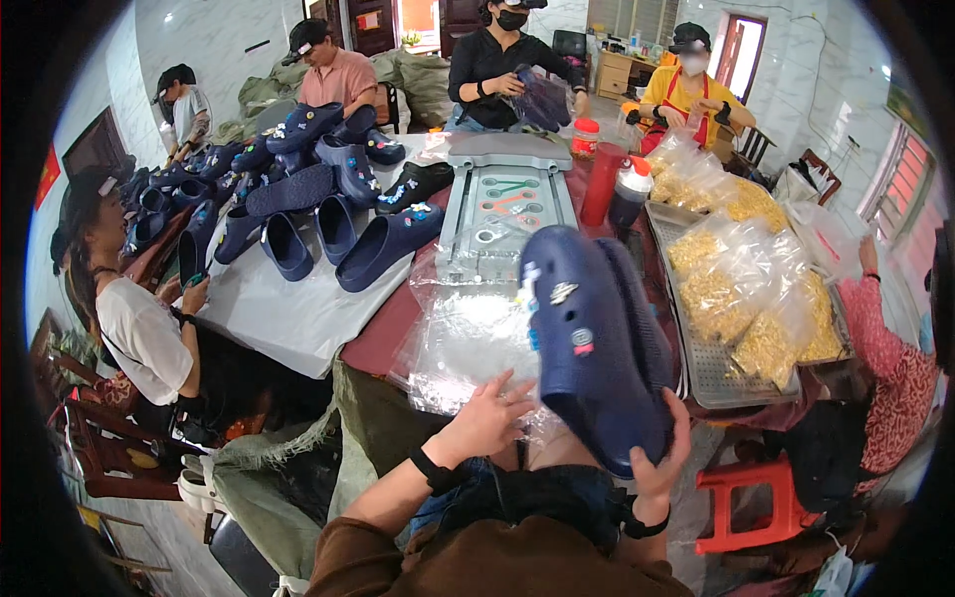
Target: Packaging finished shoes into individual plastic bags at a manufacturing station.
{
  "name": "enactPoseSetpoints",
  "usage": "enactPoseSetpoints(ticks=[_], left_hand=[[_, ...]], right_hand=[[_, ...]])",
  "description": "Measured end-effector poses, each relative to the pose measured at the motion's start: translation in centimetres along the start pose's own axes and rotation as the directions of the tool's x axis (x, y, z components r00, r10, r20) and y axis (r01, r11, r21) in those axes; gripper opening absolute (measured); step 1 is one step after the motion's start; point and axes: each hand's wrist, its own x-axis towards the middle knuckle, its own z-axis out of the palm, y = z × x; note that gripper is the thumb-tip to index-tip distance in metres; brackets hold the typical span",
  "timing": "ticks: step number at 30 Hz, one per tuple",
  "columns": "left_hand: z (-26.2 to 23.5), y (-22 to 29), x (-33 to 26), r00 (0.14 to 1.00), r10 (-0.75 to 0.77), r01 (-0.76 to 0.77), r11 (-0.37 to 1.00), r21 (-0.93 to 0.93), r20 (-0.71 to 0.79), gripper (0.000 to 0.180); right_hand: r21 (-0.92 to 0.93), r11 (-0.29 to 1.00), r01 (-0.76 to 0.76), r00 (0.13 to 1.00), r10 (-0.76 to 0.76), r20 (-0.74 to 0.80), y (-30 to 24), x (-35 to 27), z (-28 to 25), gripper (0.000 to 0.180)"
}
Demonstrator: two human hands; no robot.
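Note:
A pair of navy foam clogs [592,338] with small charms is held up in front of me, one clog overlapping the other. My right hand [665,453] grips the pair at its lower end, thumb on the near clog. My left hand [492,413] has its fingers spread over the edge of a stack of clear plastic bags [458,343] at the table's near edge. Whether the fingertips touch the plastic is hard to tell. Part of the stack is hidden behind the clogs.
A heap of navy clogs [298,189] covers the white sheet [288,323] at left. Beyond the bags lies a grey panel [463,214]. A red bottle [602,184] and a metal tray [711,393] of bagged yellow pieces [731,289] stand right. Several co-workers surround the table; a red stool [741,497] is right.

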Motion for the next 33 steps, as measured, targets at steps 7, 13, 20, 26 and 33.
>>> enactPoseSetpoints(ticks=[7,13,20,26,33], left_hand=[[-2.0,-0.8,-1.0,0.990,0.135,-0.144,0.951,-0.273,-0.051,0.025],[-9.8,-5.9,-0.2,0.956,-0.268,0.292,0.839,-0.458,0.117,0.032],[-8.3,-20.0,7.6,0.821,-0.427,0.469,0.883,0.019,-0.379,0.083],[-7.2,-22.7,10.2,0.848,-0.453,0.479,0.878,0.030,-0.274,0.096],[-9.8,-14.3,8.5,0.917,-0.288,0.267,0.957,-0.114,-0.275,0.048]], right_hand=[[-0.140,0.984,0.112,0.971,-0.078,0.227,-1.6,1.5,1.5,0.069],[-0.214,0.975,0.058,0.961,0.003,0.277,-1.9,1.8,0.2,0.068],[-0.279,0.960,0.015,0.945,0.077,0.318,-2.6,1.7,-0.3,0.068],[-0.197,0.979,-0.060,0.940,0.121,0.319,-0.3,1.3,-0.9,0.073],[0.266,0.870,-0.415,0.907,0.370,0.202,2.5,0.3,-1.3,0.078]])
